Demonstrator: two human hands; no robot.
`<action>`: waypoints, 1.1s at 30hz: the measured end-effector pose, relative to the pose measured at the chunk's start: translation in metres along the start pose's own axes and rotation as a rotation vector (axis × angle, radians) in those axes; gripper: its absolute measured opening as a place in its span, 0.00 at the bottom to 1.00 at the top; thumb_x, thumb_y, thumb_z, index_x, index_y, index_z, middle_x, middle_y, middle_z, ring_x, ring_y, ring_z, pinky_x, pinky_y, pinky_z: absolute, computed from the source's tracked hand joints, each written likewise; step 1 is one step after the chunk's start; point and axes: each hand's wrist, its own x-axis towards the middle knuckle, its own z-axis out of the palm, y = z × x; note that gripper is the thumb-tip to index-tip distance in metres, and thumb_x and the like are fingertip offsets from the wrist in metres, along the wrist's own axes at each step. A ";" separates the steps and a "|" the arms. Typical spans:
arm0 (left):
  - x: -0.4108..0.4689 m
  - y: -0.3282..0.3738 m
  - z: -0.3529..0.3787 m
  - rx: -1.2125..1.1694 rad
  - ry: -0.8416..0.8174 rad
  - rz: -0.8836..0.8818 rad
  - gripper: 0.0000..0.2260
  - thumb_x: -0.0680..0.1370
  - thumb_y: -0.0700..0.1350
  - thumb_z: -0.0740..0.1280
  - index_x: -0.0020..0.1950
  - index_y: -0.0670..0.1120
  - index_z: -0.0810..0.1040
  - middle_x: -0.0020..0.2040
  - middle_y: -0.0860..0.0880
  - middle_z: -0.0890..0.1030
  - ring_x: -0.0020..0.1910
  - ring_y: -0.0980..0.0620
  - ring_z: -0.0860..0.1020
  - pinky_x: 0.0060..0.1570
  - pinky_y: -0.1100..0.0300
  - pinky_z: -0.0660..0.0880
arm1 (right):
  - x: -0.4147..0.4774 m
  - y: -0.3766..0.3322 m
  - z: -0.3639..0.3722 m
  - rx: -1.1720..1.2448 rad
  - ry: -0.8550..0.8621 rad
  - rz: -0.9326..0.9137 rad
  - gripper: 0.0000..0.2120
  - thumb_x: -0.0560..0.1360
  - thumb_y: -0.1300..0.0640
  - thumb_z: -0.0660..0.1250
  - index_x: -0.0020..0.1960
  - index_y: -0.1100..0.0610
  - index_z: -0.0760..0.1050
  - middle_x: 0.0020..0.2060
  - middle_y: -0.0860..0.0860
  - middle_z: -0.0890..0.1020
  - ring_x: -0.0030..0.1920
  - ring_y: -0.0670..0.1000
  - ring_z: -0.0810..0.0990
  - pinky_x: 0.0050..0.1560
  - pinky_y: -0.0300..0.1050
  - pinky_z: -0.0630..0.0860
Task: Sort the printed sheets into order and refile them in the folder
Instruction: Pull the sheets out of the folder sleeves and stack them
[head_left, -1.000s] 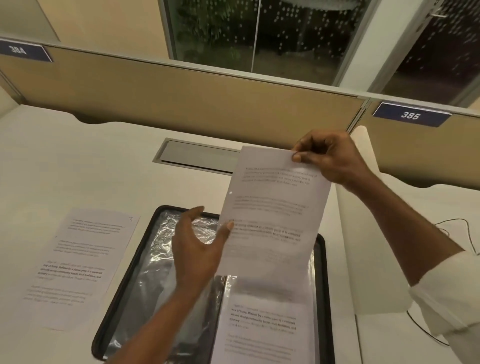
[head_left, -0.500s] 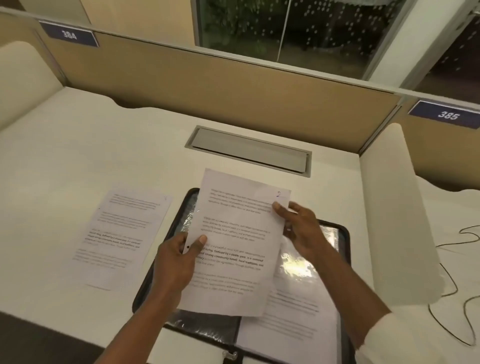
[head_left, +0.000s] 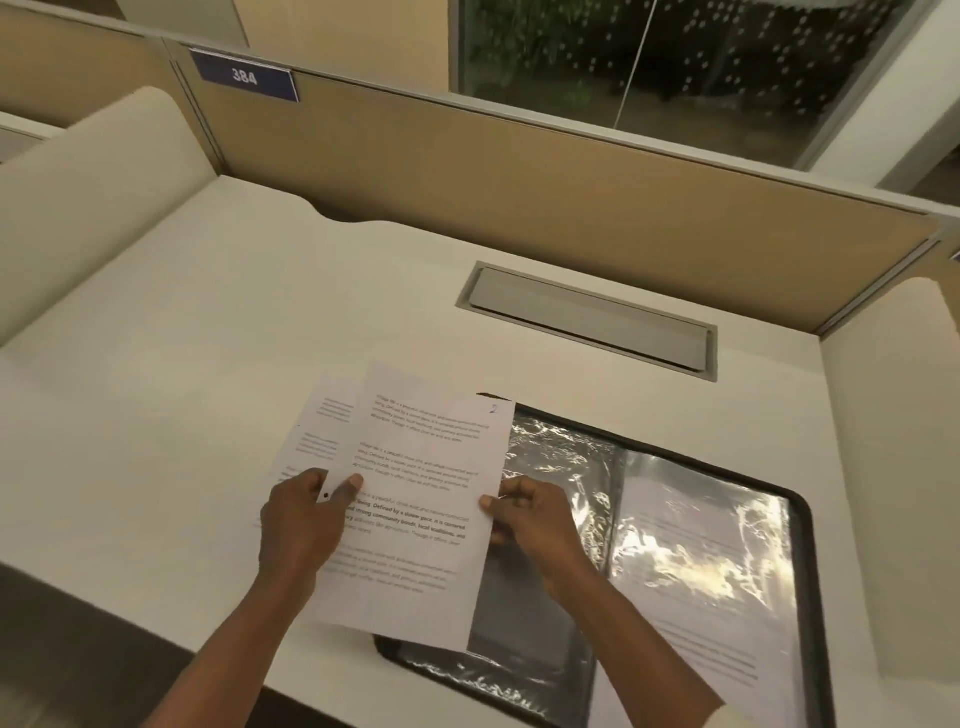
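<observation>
A printed sheet marked "2" (head_left: 421, 499) is held low over the desk by both hands. My left hand (head_left: 304, 519) pinches its left edge, thumb on top. My right hand (head_left: 530, 514) pinches its right edge. Under it, on the desk, lies another printed sheet (head_left: 324, 421), mostly covered. To the right lies the open black folder (head_left: 802, 519) with shiny plastic sleeves; the held sheet overlaps its left page. A printed sheet (head_left: 711, 639) sits in the folder's right sleeve.
The white desk (head_left: 208, 338) has a grey cable hatch (head_left: 587, 317) at the back centre. Tan partition panels (head_left: 519, 182) wall the back, with a "384" label (head_left: 244, 77). White side dividers stand at left and right. The desk's front edge runs just below my forearms.
Both hands have lowered the sheet marked "2" and carried it left, from above the folder to over the sheet lying on the desk. The camera has turned left.
</observation>
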 end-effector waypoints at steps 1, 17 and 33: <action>0.011 -0.003 -0.008 0.050 0.018 0.007 0.06 0.80 0.49 0.76 0.48 0.48 0.85 0.46 0.53 0.87 0.44 0.50 0.85 0.40 0.57 0.79 | 0.006 0.000 0.014 -0.032 0.007 0.001 0.05 0.78 0.66 0.75 0.52 0.66 0.81 0.46 0.57 0.89 0.47 0.55 0.90 0.46 0.52 0.87; 0.120 -0.034 -0.058 0.570 0.074 -0.032 0.10 0.76 0.53 0.78 0.45 0.50 0.81 0.41 0.49 0.83 0.42 0.42 0.81 0.43 0.52 0.77 | 0.065 0.039 0.142 -0.656 0.306 -0.108 0.09 0.78 0.54 0.76 0.53 0.52 0.78 0.43 0.45 0.85 0.42 0.45 0.84 0.45 0.45 0.83; 0.123 -0.037 -0.050 0.886 0.051 0.077 0.23 0.75 0.56 0.78 0.58 0.42 0.74 0.52 0.40 0.83 0.51 0.35 0.83 0.51 0.46 0.78 | 0.055 0.042 0.147 -0.661 0.381 -0.146 0.11 0.81 0.52 0.71 0.60 0.48 0.71 0.43 0.45 0.83 0.41 0.46 0.83 0.41 0.43 0.82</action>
